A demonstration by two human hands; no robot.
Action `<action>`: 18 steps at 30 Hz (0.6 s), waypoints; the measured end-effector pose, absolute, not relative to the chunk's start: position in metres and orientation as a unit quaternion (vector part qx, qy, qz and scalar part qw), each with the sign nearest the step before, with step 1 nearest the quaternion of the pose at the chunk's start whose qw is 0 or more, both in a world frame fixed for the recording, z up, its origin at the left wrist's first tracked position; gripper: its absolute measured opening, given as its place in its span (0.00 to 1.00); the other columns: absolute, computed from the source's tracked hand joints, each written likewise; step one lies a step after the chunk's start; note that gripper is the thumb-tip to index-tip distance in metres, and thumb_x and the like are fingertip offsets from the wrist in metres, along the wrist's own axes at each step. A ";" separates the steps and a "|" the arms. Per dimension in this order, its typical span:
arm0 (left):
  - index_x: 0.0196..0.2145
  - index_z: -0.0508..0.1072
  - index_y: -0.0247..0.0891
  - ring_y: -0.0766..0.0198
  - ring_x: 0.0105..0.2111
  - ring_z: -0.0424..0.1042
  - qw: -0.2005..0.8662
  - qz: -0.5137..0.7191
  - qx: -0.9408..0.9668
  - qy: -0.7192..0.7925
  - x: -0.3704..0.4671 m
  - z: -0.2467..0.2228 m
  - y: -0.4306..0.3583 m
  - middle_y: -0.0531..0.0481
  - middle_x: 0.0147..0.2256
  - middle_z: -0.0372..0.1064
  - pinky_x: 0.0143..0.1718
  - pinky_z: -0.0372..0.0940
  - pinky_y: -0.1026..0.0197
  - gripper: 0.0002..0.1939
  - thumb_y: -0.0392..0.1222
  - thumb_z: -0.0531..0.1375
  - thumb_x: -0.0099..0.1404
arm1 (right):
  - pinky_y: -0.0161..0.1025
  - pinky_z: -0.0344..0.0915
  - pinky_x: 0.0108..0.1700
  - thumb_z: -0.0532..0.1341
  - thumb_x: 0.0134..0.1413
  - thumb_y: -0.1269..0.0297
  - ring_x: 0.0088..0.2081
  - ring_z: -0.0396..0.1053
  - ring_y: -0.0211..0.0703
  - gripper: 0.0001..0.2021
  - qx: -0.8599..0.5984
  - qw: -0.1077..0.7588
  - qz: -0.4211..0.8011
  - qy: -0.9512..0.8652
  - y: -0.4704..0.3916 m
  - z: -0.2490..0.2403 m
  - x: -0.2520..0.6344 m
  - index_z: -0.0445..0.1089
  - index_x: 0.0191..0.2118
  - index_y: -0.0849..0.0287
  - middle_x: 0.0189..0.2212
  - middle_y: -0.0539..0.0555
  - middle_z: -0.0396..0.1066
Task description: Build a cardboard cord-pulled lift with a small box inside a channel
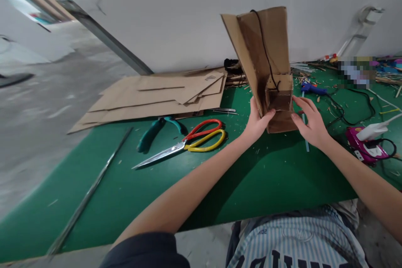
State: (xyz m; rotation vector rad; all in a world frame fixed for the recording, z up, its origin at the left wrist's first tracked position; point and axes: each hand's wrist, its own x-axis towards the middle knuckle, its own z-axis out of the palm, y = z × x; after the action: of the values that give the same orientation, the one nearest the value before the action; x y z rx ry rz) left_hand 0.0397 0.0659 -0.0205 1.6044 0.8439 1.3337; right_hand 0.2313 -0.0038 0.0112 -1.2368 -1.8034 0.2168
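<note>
An upright cardboard structure (276,42) stands on the green table, with tall panels and a small box-shaped pocket low at its front. A black cord (265,46) loops over its top and runs down into the pocket. My left hand (258,120) grips its lower left side, thumb in front and fingers partly hidden behind the panel. On the lower right, my right hand (309,119) holds the edge between thumb and fingertips. Left of my hands lie scissors (176,148) with red and yellow handles and teal-handled pliers (152,134).
Flat cardboard sheets (150,96) are stacked at the back left. A blue glue gun (314,88) with its cable lies behind my right hand. A magenta power strip (366,146) holds plugs at the right. Thin strips (94,188) lie across the table's left end.
</note>
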 end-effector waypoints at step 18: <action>0.49 0.68 0.38 0.48 0.55 0.72 0.604 0.537 0.459 0.369 0.050 0.000 0.060 0.43 0.51 0.74 0.57 0.68 0.44 0.21 0.49 0.56 0.60 | 0.54 0.64 0.63 0.46 0.69 0.64 0.64 0.62 0.50 0.25 -0.466 0.418 0.134 -0.768 -0.004 0.008 0.231 0.53 0.69 0.52 0.65 0.59 0.60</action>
State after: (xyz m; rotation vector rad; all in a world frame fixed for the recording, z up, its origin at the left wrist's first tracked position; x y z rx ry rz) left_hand 0.0495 0.0602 -0.0003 1.0627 0.8541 1.2424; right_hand 0.2313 -0.0035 0.0075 -1.1679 -1.9271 0.3361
